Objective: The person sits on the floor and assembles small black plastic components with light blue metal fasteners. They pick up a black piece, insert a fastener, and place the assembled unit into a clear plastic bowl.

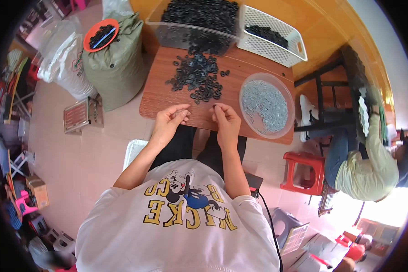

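My left hand [171, 119] and my right hand [225, 117] rest at the near edge of a small brown wooden table [158, 97]. Each pinches a small dark ring-shaped part between thumb and fingers. Just beyond them lies a loose heap of black rubber rings [197, 77]. To the right of my right hand stands a round clear bowl [286, 90] filled with small grey metal pieces.
A clear bin [167, 31] heaped with black rings and a white lattice basket [276, 50] stand at the table's far side. Green and white sacks [113, 68], one topped by an orange dish, stand left. Another person [362, 167] sits right beside a red stool [303, 172].
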`<move>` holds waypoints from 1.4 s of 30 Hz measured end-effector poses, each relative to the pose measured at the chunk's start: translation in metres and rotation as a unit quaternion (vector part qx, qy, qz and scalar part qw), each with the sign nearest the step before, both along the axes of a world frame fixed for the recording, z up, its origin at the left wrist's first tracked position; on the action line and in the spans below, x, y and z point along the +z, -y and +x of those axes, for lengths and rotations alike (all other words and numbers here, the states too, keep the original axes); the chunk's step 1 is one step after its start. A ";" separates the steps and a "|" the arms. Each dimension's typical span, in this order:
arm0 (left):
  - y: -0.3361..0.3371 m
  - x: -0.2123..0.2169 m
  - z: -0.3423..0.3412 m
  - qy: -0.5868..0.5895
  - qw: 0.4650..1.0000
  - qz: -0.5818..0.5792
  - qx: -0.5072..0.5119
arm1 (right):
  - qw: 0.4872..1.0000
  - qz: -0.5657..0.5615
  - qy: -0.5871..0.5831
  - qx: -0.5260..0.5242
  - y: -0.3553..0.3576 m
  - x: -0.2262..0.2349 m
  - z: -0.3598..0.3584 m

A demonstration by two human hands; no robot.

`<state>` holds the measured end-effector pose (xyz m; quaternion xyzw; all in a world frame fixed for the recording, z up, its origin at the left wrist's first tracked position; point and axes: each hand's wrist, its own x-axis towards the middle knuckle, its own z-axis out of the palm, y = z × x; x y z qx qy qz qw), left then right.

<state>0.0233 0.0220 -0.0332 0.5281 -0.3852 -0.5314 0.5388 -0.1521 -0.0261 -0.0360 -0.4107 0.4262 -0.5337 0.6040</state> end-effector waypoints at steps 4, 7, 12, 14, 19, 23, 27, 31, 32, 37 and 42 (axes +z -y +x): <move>0.012 0.018 -0.021 0.029 0.999 0.000 -0.041 | 0.983 0.074 0.164 0.024 -0.028 -0.008 -0.022; 0.026 0.033 -0.045 0.102 0.989 -0.057 -0.085 | 0.973 0.105 0.200 0.052 -0.053 -0.024 -0.039; 0.061 0.062 -0.099 0.267 0.927 -0.150 -0.217 | 0.962 0.149 0.203 0.104 -0.083 -0.050 -0.062; 0.078 0.062 -0.120 0.298 0.898 -0.178 -0.271 | 0.971 0.140 0.163 0.100 -0.086 -0.064 -0.067; 0.109 0.041 -0.158 0.406 0.798 -0.271 -0.354 | 0.979 0.110 0.134 0.108 -0.081 -0.076 -0.078; 0.118 0.037 -0.176 0.418 0.764 -0.277 -0.406 | 0.979 0.104 0.114 0.133 -0.079 -0.076 -0.082; 0.118 0.034 -0.192 0.395 0.760 -0.260 -0.445 | 0.971 0.117 0.142 0.151 -0.076 -0.074 -0.085; 0.118 0.030 -0.203 0.413 0.746 -0.252 -0.457 | 0.964 0.126 0.168 0.164 -0.075 -0.075 -0.084; 0.118 0.030 -0.205 0.423 0.741 -0.250 -0.457 | 0.963 0.123 0.173 0.166 -0.075 -0.074 -0.085; 0.117 0.030 -0.211 0.428 0.747 -0.247 -0.445 | 0.961 0.114 0.186 0.170 -0.076 -0.075 -0.086; 0.116 0.026 -0.220 0.432 0.745 -0.238 -0.448 | 0.960 0.119 0.188 0.168 -0.076 -0.071 -0.087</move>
